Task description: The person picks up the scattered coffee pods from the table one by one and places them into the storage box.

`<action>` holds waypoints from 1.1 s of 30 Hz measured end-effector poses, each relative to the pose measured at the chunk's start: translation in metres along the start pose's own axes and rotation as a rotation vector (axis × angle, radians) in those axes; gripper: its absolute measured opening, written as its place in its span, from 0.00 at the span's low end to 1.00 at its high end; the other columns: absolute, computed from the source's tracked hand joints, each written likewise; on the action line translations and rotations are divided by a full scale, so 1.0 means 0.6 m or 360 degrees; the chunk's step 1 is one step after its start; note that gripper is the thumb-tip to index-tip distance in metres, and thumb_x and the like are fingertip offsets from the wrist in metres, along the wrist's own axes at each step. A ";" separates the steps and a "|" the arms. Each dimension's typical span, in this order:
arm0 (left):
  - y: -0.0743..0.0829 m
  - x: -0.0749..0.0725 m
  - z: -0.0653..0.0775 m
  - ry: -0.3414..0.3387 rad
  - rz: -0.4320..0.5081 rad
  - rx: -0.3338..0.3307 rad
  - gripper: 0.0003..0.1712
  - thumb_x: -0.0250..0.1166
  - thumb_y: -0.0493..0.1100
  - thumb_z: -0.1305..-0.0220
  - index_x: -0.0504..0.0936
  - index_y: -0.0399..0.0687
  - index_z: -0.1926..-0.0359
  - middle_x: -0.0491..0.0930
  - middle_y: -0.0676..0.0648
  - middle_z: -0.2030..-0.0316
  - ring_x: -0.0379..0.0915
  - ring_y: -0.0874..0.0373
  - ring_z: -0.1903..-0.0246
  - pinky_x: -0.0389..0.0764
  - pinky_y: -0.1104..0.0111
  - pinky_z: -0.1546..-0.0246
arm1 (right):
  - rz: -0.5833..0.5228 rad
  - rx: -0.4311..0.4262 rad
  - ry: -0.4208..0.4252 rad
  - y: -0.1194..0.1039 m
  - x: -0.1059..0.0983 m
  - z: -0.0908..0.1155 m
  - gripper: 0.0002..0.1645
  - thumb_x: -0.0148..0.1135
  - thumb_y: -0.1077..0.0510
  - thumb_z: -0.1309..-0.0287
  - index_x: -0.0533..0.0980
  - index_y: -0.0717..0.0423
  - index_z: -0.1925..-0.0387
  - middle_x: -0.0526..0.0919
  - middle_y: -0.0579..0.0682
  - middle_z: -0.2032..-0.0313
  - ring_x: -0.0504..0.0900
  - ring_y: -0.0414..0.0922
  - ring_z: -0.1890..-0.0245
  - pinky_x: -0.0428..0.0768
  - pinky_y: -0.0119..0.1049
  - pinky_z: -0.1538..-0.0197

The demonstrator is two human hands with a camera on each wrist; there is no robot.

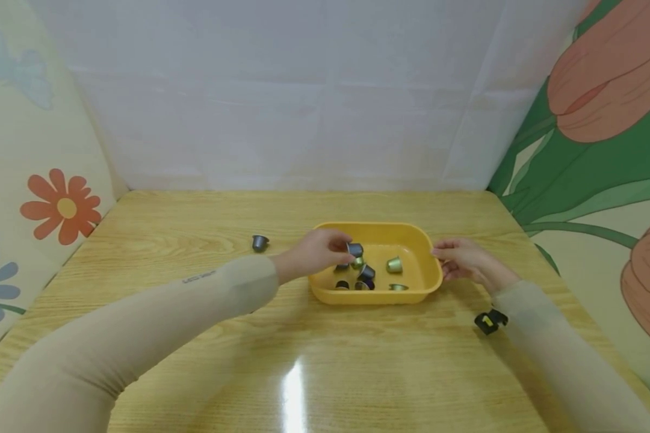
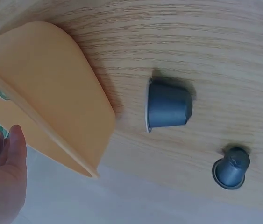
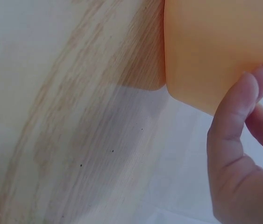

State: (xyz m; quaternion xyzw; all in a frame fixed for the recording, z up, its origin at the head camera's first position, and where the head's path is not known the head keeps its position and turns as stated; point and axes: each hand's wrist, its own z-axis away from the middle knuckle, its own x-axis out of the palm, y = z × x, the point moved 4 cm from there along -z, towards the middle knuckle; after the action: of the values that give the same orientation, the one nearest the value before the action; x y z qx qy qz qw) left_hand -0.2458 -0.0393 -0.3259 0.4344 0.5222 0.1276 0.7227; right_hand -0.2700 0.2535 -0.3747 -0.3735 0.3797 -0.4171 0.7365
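Note:
Over the left part of the yellow plastic basin, my left hand pinches a dark coffee capsule between thumb and fingers. Inside the basin lie several capsules, among them a light green one and a dark one. My right hand is at the basin's right end, thumb and fingers holding its rim; the right wrist view shows the fingertips against the wall. The left wrist view shows two dark capsules on the table beside the basin, a nearer one and a farther one.
A dark capsule stands on the wooden table left of the basin. A small black object with a yellow mark lies by the right sleeve. A white sheet hangs behind the table, with flower-patterned panels at both sides.

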 end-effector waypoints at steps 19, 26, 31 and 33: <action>0.012 0.030 -0.030 -0.0084 -0.0036 -0.0033 0.29 0.64 0.45 0.32 0.72 0.34 0.36 0.79 0.41 0.47 0.75 0.51 0.48 0.77 0.62 0.47 | 0.0006 0.0021 0.0026 0.005 -0.003 -0.006 0.26 0.49 0.58 0.27 0.60 0.72 0.37 0.77 0.46 0.71 0.77 0.37 0.79 0.80 0.30 0.73; 0.017 0.032 -0.039 -0.0123 -0.0053 -0.0013 0.29 0.63 0.46 0.31 0.71 0.35 0.35 0.77 0.42 0.45 0.74 0.52 0.47 0.76 0.61 0.47 | 0.0029 0.0046 0.0039 0.004 -0.002 -0.005 0.27 0.49 0.57 0.27 0.60 0.71 0.36 0.77 0.47 0.70 0.77 0.37 0.77 0.81 0.31 0.71; 0.023 0.033 -0.046 -0.0138 -0.0024 -0.0030 0.29 0.63 0.45 0.32 0.70 0.36 0.35 0.76 0.41 0.43 0.72 0.51 0.45 0.76 0.60 0.46 | 0.0036 0.0048 0.0045 0.003 -0.002 -0.005 0.28 0.50 0.57 0.27 0.59 0.71 0.35 0.77 0.47 0.69 0.77 0.37 0.77 0.81 0.31 0.71; 0.027 0.033 -0.051 -0.0138 -0.0029 -0.0028 0.29 0.63 0.45 0.32 0.70 0.36 0.35 0.75 0.41 0.43 0.72 0.51 0.44 0.75 0.60 0.46 | 0.0036 0.0043 0.0042 0.003 -0.003 -0.004 0.28 0.49 0.57 0.27 0.59 0.71 0.35 0.77 0.47 0.69 0.77 0.37 0.77 0.81 0.31 0.71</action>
State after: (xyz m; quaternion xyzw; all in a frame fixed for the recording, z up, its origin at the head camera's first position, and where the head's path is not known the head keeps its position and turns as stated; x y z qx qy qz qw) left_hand -0.2597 -0.0019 -0.3289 0.4282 0.4932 0.1066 0.7497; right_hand -0.2722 0.2551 -0.3770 -0.3536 0.3880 -0.4188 0.7410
